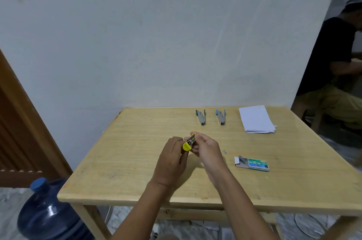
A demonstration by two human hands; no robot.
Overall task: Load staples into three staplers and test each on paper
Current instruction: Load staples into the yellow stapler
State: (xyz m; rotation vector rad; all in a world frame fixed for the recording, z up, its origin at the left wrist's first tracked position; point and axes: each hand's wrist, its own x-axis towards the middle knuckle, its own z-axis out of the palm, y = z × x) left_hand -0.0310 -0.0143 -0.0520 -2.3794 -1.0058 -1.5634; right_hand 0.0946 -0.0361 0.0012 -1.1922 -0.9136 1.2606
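Head view: the yellow stapler (pixel 188 143) is held above the table (pixel 137 161), long axis running from near-left to far-right. The left hand (pixel 172 155) grips its near end; the right hand (pixel 207 147) pinches the far part (staples there? cannot tell). The staple box (pixel 252 163) lies nearer the right hand. Three staplers counting the teal stapler (pixel 200 118) and the blue stapler (pixel 221 117); one box; one paper stack (pixel 255 119).

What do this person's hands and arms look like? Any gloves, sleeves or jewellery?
Both are bare. The left hand and right hand wear no gloves, and no ring, watch or bracelet shows. No sleeve is visible anywhere up to the bottom edge of the picture.
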